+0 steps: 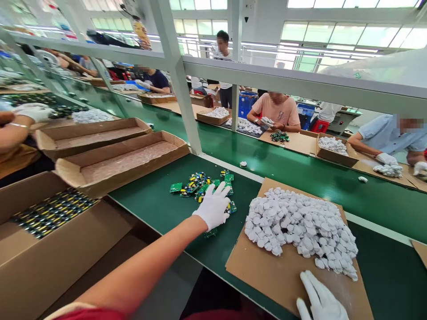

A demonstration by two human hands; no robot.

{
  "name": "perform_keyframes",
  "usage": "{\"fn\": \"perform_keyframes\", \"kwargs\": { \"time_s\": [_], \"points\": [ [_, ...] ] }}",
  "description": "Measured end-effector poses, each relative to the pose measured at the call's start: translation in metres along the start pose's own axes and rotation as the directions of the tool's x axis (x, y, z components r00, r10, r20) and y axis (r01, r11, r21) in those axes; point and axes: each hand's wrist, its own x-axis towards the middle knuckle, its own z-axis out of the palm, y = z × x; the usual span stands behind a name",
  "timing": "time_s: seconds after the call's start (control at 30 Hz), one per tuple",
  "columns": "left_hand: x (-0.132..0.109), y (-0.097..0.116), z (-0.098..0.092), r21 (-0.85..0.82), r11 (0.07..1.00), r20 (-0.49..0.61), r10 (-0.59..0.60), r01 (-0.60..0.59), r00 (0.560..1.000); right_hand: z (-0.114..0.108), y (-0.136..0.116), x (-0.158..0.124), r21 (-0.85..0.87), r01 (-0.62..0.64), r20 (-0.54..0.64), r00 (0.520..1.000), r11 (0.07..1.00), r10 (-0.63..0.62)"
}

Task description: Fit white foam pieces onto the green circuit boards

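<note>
My left hand (213, 207), in a white glove, rests with spread fingers on a loose pile of small green circuit boards (196, 184) with yellow and black parts. Some boards are hidden beneath the palm. At the lower right, my right hand (322, 298), also gloved, lies over a flat cardboard sheet (263, 266) with its fingers apart and nothing visible in them. Just beyond it, a wide heap of small round white pieces (300, 222) covers much of the cardboard.
Two shallow cardboard trays (123, 166) stand at the left. Below them, a deep carton (66, 253) holds rows of circuit boards. A green conveyor belt (227, 151) runs behind the worktop, under a white metal frame (180, 89). Several people work across the belt and at the left.
</note>
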Motion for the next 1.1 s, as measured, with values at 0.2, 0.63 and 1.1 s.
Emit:
{"fn": "perform_keyframes", "kwargs": {
  "time_s": [0.2, 0.63, 1.1],
  "points": [
    [-0.026, 0.07, -0.008, -0.864, 0.492, 0.131, 0.02, 0.104, 0.991, -0.026, -0.013, 0.03, 0.356, -0.289, 0.036, 0.955, 0.889, 0.296],
    [-0.054, 0.197, 0.037, -0.582, -0.414, 0.532, 0.457, 0.7, 0.713, -0.079, -0.045, 0.038, 0.827, -0.395, 0.154, 0.844, 0.4, 0.514],
    [-0.059, 0.201, 0.041, -0.797, -0.345, 0.435, 0.242, 0.496, 0.867, -0.07, -0.047, 0.038, 0.359, -0.111, -0.212, 0.957, 0.926, 0.197]
  ]
}}
